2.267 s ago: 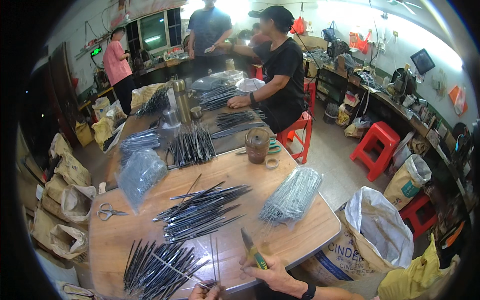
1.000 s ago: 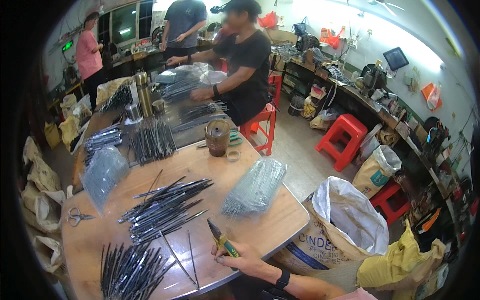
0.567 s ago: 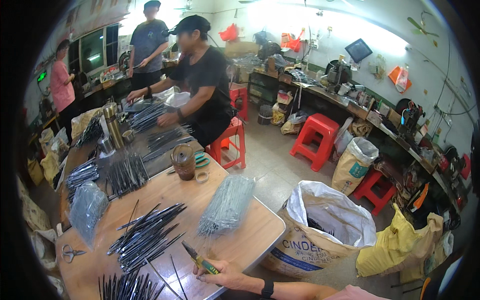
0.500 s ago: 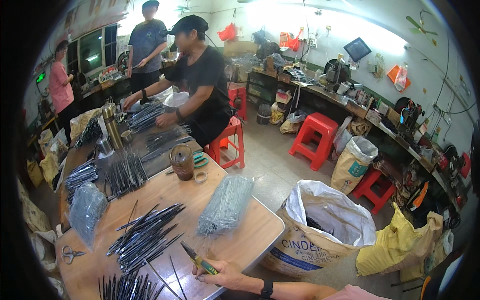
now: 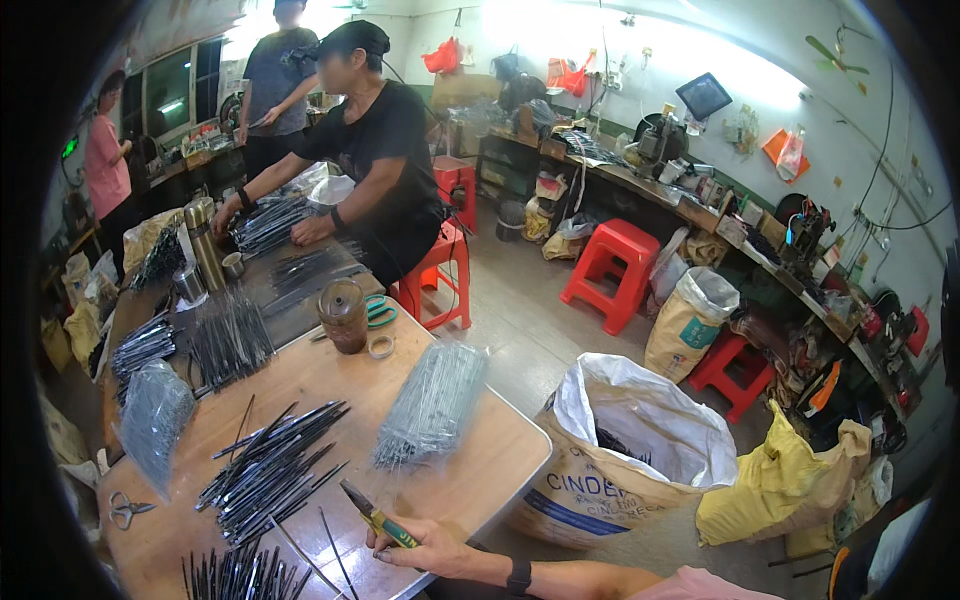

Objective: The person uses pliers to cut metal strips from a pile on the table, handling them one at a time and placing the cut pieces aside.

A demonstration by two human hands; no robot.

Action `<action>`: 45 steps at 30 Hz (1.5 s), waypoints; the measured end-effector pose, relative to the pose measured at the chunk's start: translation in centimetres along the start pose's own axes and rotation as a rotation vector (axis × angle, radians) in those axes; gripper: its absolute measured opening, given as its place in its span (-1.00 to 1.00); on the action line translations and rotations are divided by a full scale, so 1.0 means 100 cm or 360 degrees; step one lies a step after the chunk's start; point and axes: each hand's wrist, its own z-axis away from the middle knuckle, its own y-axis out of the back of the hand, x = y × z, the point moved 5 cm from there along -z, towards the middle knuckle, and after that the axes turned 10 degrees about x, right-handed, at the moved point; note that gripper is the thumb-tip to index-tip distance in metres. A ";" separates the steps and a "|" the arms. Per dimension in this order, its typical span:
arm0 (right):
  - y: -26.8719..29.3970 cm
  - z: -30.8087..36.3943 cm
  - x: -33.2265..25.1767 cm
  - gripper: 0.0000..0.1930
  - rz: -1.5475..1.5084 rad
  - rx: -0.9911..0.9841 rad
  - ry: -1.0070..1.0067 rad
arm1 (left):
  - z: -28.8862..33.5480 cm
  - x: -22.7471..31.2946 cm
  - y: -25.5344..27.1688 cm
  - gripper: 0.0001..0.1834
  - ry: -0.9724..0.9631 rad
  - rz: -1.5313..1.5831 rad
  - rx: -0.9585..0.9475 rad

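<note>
My right hand (image 5: 430, 548) is closed around a hand tool that looks like pliers (image 5: 385, 525), with a dark pointed tip and yellow-green handles. It is over the table's near right edge, the tip toward the far left. My left hand is out of sight. Beside the tool, two thin rods (image 5: 337, 553) slant down to the table's near edge; what supports them is hidden. Left of them lies a loose pile of thin dark metal rods (image 5: 270, 475). A second bunch of rods (image 5: 245, 578) is cut off by the lower rim. A plastic-wrapped bundle of rods (image 5: 432, 403) rests beyond my hand.
Scissors (image 5: 128, 510) and another wrapped bundle (image 5: 156, 425) lie at left. A brown jar (image 5: 343, 316), tape roll (image 5: 381, 347) and green-handled tool (image 5: 380, 311) stand farther back. A co-worker (image 5: 375, 160) sits across, handling rods. An open woven sack (image 5: 640, 440) is at right.
The whole view has shifted slightly, so the scene sits a little farther left and up. My right hand keeps its hold on the tool. The standing co-worker's arm has moved.
</note>
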 end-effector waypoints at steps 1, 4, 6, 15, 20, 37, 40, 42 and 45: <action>0.000 0.001 0.000 -0.81 0.0000 0.0002 -0.0005 | 0.001 0.000 0.000 -0.91 0.0002 0.0001 0.0004; -0.001 0.001 0.000 -0.81 -0.0021 -0.0003 -0.0033 | 0.001 0.001 0.001 -0.91 -0.0003 0.0000 0.0007; 0.000 0.001 0.001 -0.81 -0.0026 -0.0001 -0.0008 | 0.003 0.001 0.002 -0.90 0.0003 0.0003 0.0008; 0.000 0.000 -0.005 -0.83 -0.0025 0.0016 0.0008 | 0.003 0.003 0.002 -0.90 -0.0009 -0.0001 0.0009; -0.001 0.001 -0.006 -0.83 -0.0026 0.0008 -0.0018 | 0.002 0.004 0.001 -0.89 -0.0003 -0.0005 0.0010; -0.003 0.000 -0.001 -0.85 -0.0110 0.0023 -0.0025 | 0.004 0.005 0.004 -0.88 -0.0009 -0.0024 0.0018; -0.001 0.000 -0.003 -0.85 -0.0086 0.0015 0.0080 | 0.005 0.005 0.005 -0.88 -0.0010 -0.0020 0.0025; 0.000 0.001 0.003 -0.86 -0.0007 -0.0063 -0.0043 | 0.003 0.005 0.006 -0.87 -0.0004 -0.0021 0.0022; -0.001 0.001 0.002 -0.86 -0.0037 -0.0056 -0.0036 | 0.004 0.005 0.007 -0.87 -0.0010 -0.0013 0.0023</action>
